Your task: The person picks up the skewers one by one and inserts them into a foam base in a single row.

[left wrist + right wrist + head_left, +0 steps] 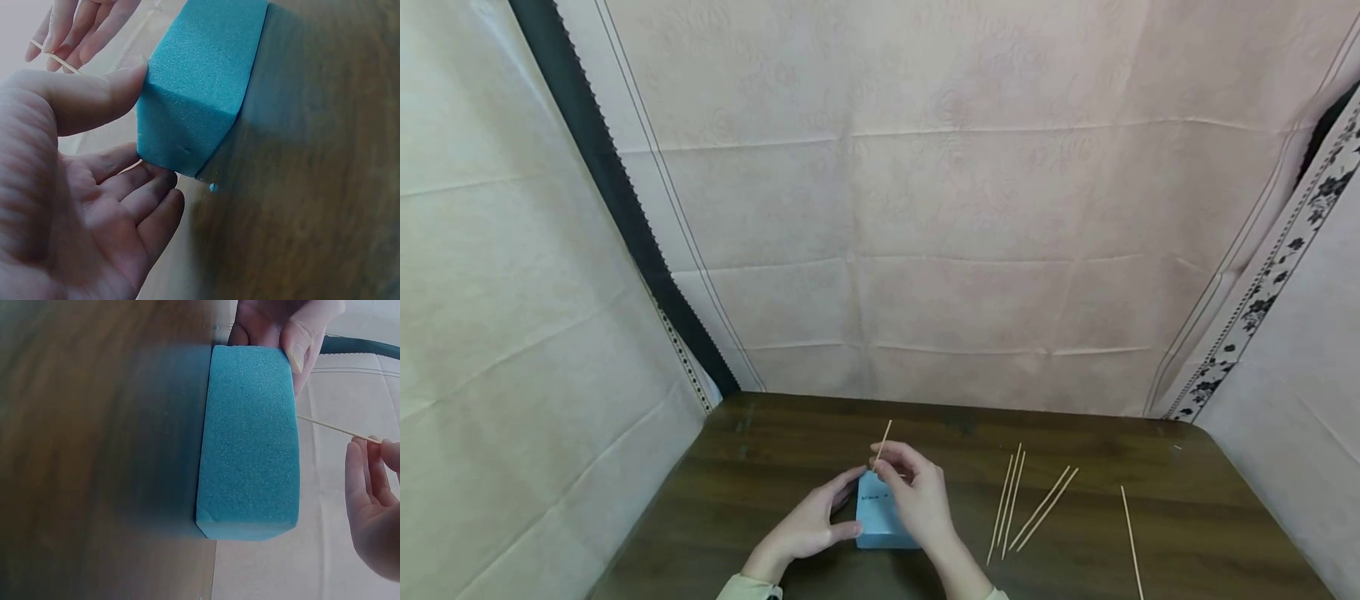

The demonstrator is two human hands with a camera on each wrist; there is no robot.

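One boxy, grainy blue block, left fingers gripping it; right fingers pinch a skinny stick (lower tip's hard to see).

Behind everything, a pale pinkish cloth, marked by horizontal and vertical fold creases and a faint tone-on-tone pattern. Near both its side edges, thin double lines running downward. To the left, a cream cloth with soft wrinkles; between the two, a dark strip with a scalloped edge, slanting down to the table. Low beside the strip, a short stretch of dotted trim. To the right, a whitish cloth with a black floral border, and a dark patch at the upper corner. Below, a dark brown table with streaky wood grain and rounded back corners. Near its right side, a tiny pale speck.
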